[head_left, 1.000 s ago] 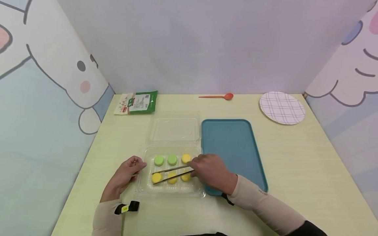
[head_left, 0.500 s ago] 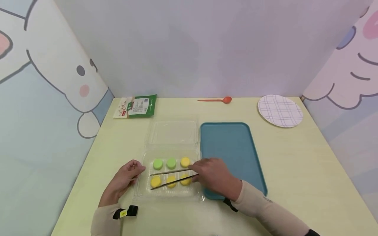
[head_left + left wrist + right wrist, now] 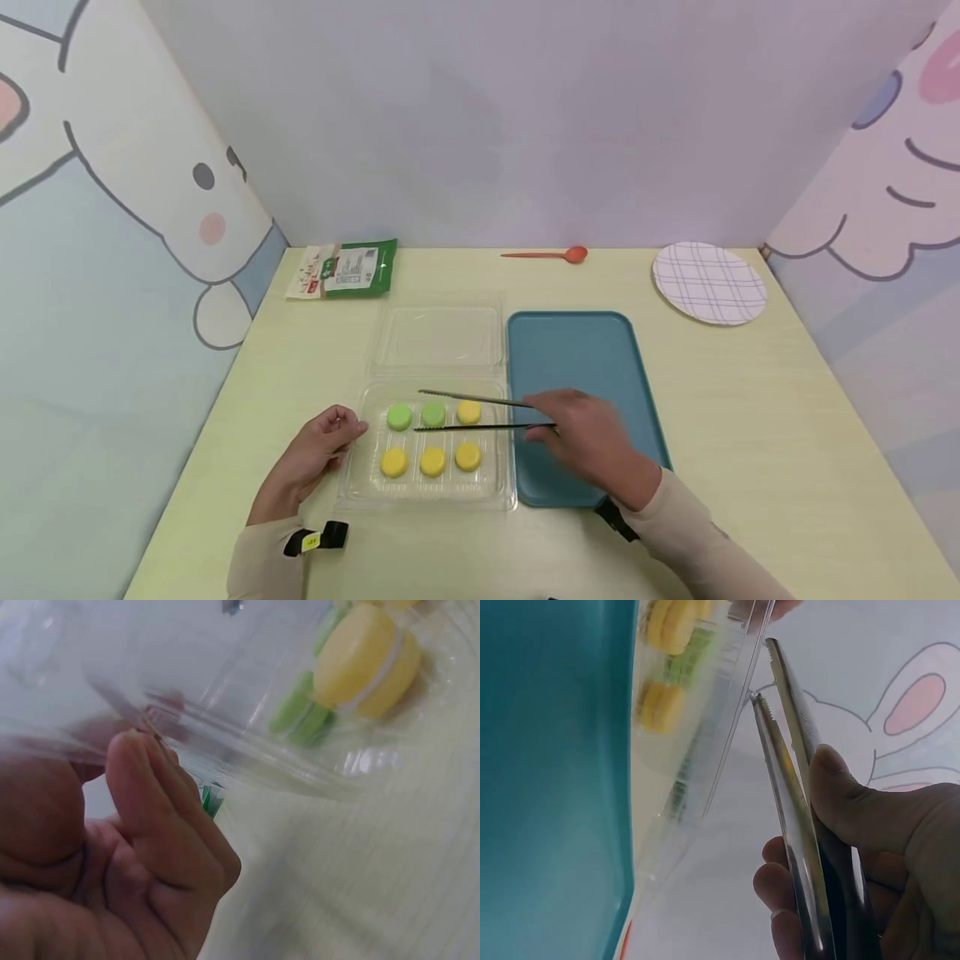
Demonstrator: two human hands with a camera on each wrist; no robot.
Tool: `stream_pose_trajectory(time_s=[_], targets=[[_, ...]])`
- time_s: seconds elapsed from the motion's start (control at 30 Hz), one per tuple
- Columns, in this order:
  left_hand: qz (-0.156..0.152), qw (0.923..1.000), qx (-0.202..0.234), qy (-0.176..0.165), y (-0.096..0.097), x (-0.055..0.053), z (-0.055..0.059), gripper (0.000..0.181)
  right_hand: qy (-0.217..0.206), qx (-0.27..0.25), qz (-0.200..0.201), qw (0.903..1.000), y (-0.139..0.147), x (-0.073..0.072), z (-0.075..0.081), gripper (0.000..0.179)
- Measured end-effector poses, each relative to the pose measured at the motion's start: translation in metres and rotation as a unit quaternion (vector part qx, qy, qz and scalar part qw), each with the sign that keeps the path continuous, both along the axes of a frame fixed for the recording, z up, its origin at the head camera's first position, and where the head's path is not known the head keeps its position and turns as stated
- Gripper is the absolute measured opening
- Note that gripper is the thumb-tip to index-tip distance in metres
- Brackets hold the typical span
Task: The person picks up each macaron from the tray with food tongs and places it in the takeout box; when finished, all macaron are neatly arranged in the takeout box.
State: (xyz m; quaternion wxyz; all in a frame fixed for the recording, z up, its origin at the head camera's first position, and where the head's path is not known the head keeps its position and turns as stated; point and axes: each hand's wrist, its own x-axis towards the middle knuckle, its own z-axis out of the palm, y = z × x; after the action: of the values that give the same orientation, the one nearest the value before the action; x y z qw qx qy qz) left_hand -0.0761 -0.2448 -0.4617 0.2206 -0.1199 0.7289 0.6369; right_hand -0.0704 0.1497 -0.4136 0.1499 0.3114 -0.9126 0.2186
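Note:
An open clear plastic clamshell box (image 3: pixel 352 492) lies on the table, holding macarons in two rows. In the back row are two green macarons (image 3: pixel 399 417) and a yellow one (image 3: pixel 469 412); three yellow macarons (image 3: pixel 432 461) make up the front row. My left hand (image 3: pixel 315 454) pinches the box's left edge between thumb and fingers, seen closely in the left wrist view. Metal tongs (image 3: pixel 791 795) are gripped by my right hand (image 3: pixel 588 437), which is over the blue tray. Their serrated tips are apart with nothing between them, above the back row.
To the right of the box lies a blue tray (image 3: pixel 570 350). Behind are a green and white packet (image 3: pixel 343 270), an orange spoon (image 3: pixel 574 255) and a checked plate (image 3: pixel 708 283). The box's lid (image 3: pixel 438 337) is folded back flat. Walls border the table's back and sides.
My right hand has moved right and the tongs have lifted away from the front row toward the back row. My left hand keeps its hold on the box edge. The macarons keep their places.

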Motion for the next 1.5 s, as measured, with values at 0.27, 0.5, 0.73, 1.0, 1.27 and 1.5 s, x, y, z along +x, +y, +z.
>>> stream_pose_trajectory(time_s=[0.27, 0.5, 0.73, 1.0, 1.27, 1.5], targets=[[0.006, 1.0000, -0.003, 0.000, -0.001, 0.001, 0.000, 0.022, -0.046, 0.007, -0.079, 0.9958, 0.027, 0.001, 0.001, 0.052], [0.000, 1.0000, -0.008, -0.002, 0.000, -0.001, -0.001, 0.023, -0.067, 0.024, -0.158, 0.9849, 0.054, 0.006, 0.002, 0.050], [0.003, 0.9999, -0.010, 0.000, 0.001, -0.002, 0.000, 0.023, -0.139, 0.002, -0.204, 0.9691, 0.075, 0.013, 0.003, 0.049], [0.003, 1.0000, -0.007, -0.002, 0.001, -0.002, -0.003, 0.023, -0.211, -0.022, -0.252, 0.9441, 0.095, 0.021, 0.002, 0.049], [0.005, 0.9999, -0.013, -0.003, 0.001, -0.002, -0.003, 0.023, -0.223, -0.027, -0.293, 0.9293, 0.114, 0.030, -0.006, 0.049], [0.006, 0.9999, -0.010, -0.003, 0.000, -0.001, -0.002, 0.023, -0.210, -0.025, -0.321, 0.9232, 0.131, 0.033, -0.011, 0.048]])
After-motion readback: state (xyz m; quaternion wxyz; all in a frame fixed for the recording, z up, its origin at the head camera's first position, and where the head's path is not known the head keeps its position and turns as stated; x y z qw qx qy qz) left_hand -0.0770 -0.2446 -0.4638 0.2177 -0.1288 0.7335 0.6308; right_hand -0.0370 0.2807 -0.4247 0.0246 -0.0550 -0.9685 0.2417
